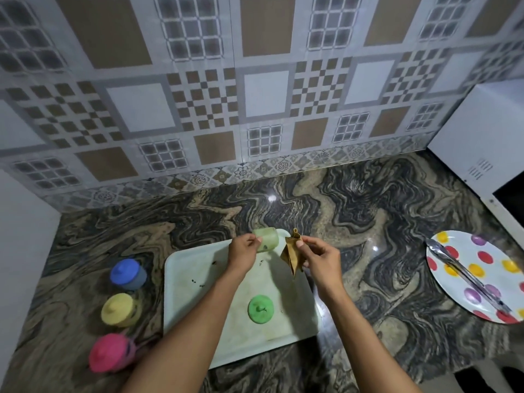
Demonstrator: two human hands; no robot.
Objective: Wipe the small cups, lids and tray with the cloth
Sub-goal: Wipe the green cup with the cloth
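Note:
My left hand [241, 251] holds a small pale green cup [268, 239] on its side above the far end of the white tray [198, 282]. My right hand [317, 256] pinches a folded brown cloth [292, 252] just right of the cup, a small gap between them. A green lid [260, 306] lies flat on the tray, which carries dark specks. Left of the tray stand three lidded cups: blue [127, 275], yellow [118, 309] and pink [110, 351].
A polka-dot plate [482, 259] with metal tongs [465, 275] lies at the right on the marbled counter [354, 222]. A white appliance [482, 148] stands at the far right, and a tiled wall runs behind.

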